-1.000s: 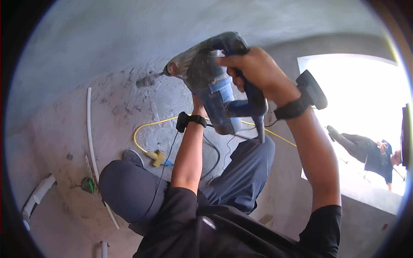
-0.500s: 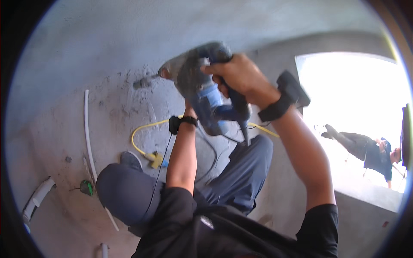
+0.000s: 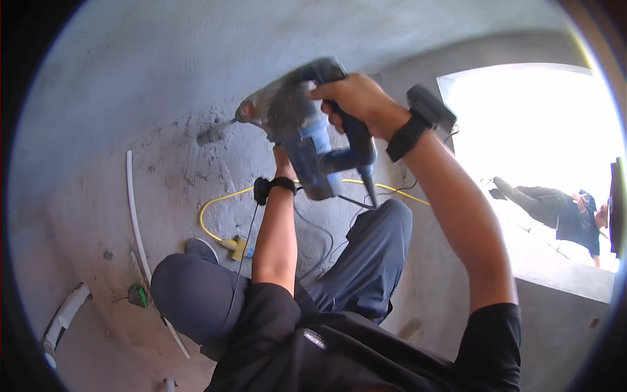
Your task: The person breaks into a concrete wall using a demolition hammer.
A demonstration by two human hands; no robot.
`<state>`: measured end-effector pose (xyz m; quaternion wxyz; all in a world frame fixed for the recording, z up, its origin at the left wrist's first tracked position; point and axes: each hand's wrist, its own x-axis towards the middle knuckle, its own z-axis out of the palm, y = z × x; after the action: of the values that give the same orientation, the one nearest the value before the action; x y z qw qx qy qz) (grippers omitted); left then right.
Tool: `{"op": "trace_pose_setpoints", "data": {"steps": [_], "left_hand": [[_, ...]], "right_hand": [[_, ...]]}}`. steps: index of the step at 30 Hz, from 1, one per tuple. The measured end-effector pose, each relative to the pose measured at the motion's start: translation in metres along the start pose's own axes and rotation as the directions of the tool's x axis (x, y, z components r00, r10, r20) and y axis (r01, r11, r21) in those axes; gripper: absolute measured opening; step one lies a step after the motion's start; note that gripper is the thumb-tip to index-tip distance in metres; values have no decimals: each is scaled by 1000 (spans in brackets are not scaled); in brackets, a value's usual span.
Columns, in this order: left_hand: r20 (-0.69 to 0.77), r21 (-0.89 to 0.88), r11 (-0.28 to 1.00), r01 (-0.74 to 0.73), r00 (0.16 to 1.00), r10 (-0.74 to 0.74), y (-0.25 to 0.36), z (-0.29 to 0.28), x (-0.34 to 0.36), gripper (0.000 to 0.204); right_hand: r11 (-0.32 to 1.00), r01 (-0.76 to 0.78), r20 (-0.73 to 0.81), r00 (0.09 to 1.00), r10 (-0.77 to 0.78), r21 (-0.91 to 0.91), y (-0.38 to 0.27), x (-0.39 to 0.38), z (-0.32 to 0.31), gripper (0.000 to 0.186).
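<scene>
A dark blue and grey rotary hammer [image 3: 297, 108] is held at an angle against the rough grey wall. My right hand [image 3: 362, 101] is wrapped around its rear handle, near the trigger. Below the tool's front, my left hand [image 3: 281, 160] reaches up behind the body; its fingers are hidden there. A short, blurred grey cylindrical bit [image 3: 212, 134] points left from the chuck, its end at a chipped patch of wall. A black band with a box [image 3: 428, 108] sits on my right wrist, and a smaller black band [image 3: 281, 185] is on my left.
A yellow cable [image 3: 212, 206] with a yellow connector [image 3: 236, 248] runs behind my left arm. A white pipe [image 3: 134, 209], a green-and-black tool [image 3: 137, 296] and a wrapped pipe [image 3: 65, 313] are at left. Through the bright opening at right, another person [image 3: 568, 215] is visible.
The view has shifted slightly, so the pipes and floor items appear lower. The rotary hammer has tilted a little, its bit staying at the chipped patch. Both arms keep nearly the same pose.
</scene>
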<state>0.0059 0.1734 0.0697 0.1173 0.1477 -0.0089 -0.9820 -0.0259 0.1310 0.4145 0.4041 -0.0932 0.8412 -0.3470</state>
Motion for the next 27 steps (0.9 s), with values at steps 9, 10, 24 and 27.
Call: {"op": "trace_pose_setpoints", "data": {"steps": [9, 10, 24, 27], "left_hand": [[-50, 58, 997, -42, 998, 45, -3, 0, -4, 39], [-41, 52, 998, -34, 999, 36, -1, -4, -9, 39], [196, 150, 988, 22, 979, -52, -4, 76, -32, 27], [272, 627, 754, -196, 962, 24, 0, 62, -34, 31]], "right_hand": [[960, 45, -16, 999, -51, -277, -24, -27, 11, 32], [961, 43, -24, 998, -51, -273, -9, -21, 12, 32], [980, 103, 3, 995, -104, -170, 8, -17, -7, 34], [970, 93, 4, 995, -95, -224, -13, -31, -8, 36]]}}
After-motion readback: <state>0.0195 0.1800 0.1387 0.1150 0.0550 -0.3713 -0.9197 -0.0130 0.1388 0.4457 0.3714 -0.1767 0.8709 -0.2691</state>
